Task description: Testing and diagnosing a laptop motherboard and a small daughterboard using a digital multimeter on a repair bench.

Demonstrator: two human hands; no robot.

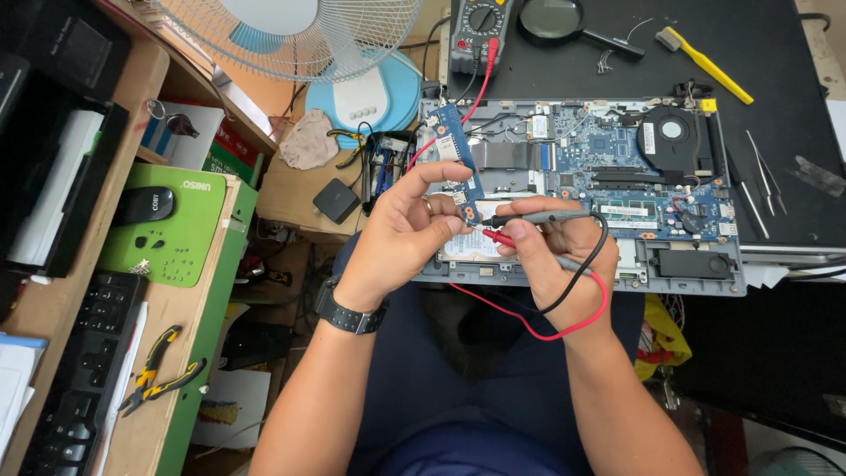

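over open laptop (617,167) front edge, left hand (405,234) pinches small board (460,163).

This is a small electronics repair workshop — at the centre of the frame an opened laptop (608,189) lies with its blue circuit board and fan bare on a black mat (775,106). Along the top sit a multimeter (478,31), a magnifying glass (573,25) and a yellow brush (705,63), with tweezers (760,181) at right. At lower left, pliers (157,370) rest on a cluttered wooden shelf (53,300) — a desk fan (300,35) stands above.
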